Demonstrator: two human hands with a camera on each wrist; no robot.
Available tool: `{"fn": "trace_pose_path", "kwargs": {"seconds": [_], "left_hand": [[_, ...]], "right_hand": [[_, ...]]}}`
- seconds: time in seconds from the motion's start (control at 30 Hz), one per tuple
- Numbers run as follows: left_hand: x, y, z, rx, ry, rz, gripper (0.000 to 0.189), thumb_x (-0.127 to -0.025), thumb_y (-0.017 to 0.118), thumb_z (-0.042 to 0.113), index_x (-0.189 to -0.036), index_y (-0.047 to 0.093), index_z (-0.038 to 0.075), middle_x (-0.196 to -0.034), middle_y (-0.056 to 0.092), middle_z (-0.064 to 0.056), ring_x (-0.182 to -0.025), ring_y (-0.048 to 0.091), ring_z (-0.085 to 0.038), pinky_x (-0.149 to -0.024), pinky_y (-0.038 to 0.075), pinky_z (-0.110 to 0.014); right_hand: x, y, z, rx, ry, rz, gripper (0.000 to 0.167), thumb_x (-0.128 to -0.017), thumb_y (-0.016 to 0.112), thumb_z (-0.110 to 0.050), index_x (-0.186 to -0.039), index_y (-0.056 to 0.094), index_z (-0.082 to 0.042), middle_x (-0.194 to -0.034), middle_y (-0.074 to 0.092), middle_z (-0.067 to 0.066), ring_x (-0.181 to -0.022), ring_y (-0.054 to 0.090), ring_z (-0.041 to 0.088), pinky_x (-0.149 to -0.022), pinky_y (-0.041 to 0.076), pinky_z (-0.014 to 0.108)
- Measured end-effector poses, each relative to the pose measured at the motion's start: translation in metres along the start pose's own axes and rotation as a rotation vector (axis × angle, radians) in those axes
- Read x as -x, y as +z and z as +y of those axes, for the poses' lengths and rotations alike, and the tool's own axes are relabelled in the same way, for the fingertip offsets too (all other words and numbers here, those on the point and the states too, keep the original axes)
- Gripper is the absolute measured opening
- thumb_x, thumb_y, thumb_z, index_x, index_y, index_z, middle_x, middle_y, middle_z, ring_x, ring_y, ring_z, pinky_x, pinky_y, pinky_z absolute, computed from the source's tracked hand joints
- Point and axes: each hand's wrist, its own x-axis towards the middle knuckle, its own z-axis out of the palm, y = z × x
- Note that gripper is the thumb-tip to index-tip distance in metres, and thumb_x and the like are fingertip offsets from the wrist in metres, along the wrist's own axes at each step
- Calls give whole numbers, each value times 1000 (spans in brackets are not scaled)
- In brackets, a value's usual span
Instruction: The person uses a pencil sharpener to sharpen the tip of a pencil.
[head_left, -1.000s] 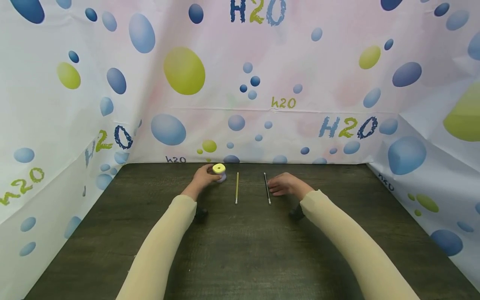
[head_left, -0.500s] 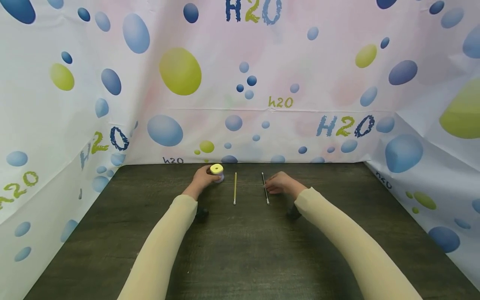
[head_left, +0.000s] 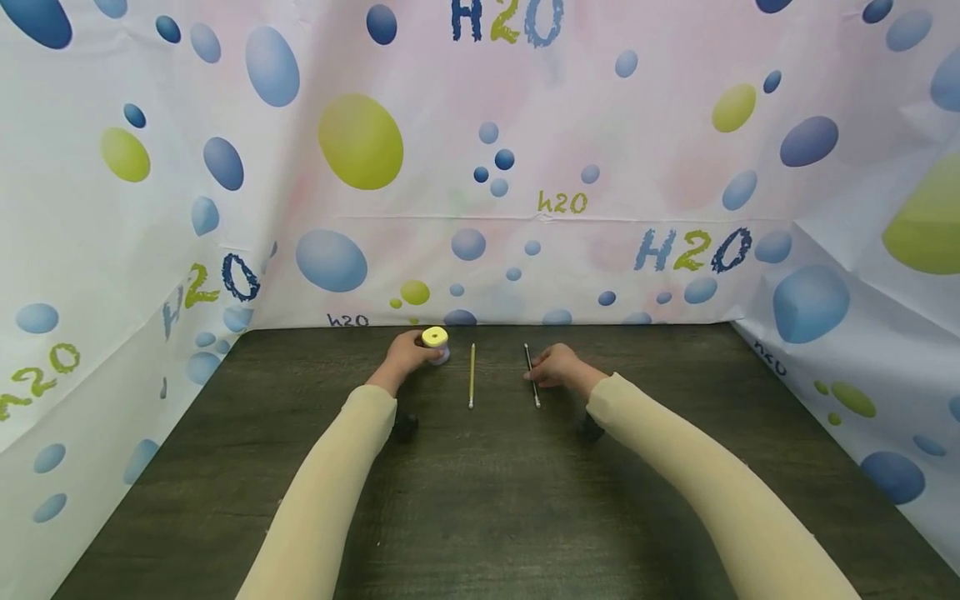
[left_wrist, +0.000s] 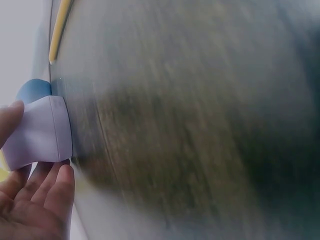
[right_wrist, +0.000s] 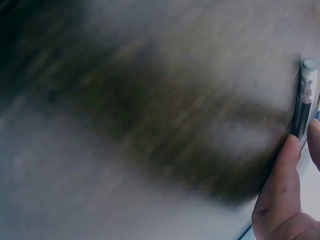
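A small waisted pencil sharpener (head_left: 435, 336), lilac with a yellow top and a dark hole in it, stands upright near the table's back edge. My left hand (head_left: 406, 355) grips it from the left, thumb on the near side; the left wrist view shows several fingers against its lilac body (left_wrist: 37, 131). A black pencil (head_left: 536, 395) lies to the right, its eraser end towards me. Over its middle, my right hand (head_left: 560, 367) pinches it between thumb and fingers, seen close up beside the black shaft (right_wrist: 302, 117). Between the hands lies a yellow pencil (head_left: 472, 377).
The dark wooden table (head_left: 465, 500) is bounded by a bubble-printed white sheet (head_left: 435, 200) at the back and both sides. A dark object shows under each wrist, partly hidden by the sleeves.
My right hand has moved left onto the black pencil, its thumb and fingers now closing about the shaft. The left hand keeps its hold on the sharpener, which stays put.
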Motion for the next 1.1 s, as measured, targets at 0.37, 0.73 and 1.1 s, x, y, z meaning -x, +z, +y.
{"fn": "trace_pose_path", "kwargs": {"seconds": [0.37,0.73,1.1], "left_hand": [[-5,0,-2,-34,-8,4,63,-99,67,19,-151,42,-6,-153,47,-28,-141,47,-44,-117,40,-55],[-5,-2,-2,-38,-8,9,62,-99,66,18,-150,43,-7,-152,48,-28,-141,47,-44,-117,41,-54],[-1,-4,-2,-70,-3,15,62,-98,68,22,-150,46,-3,-153,49,-26,-142,48,-42,-117,41,-53]], "right_hand": [[5,3,-1,44,-34,49,35,-88,75,4,-118,61,11,-116,60,22,-111,69,38,-91,61,38],[3,1,1,-13,-38,10,41,-96,61,-3,-133,56,14,-137,56,32,-120,65,41,-96,60,40],[-1,-10,8,-172,18,-88,48,-103,53,0,-148,43,13,-149,49,34,-138,53,42,-104,55,39]]}}
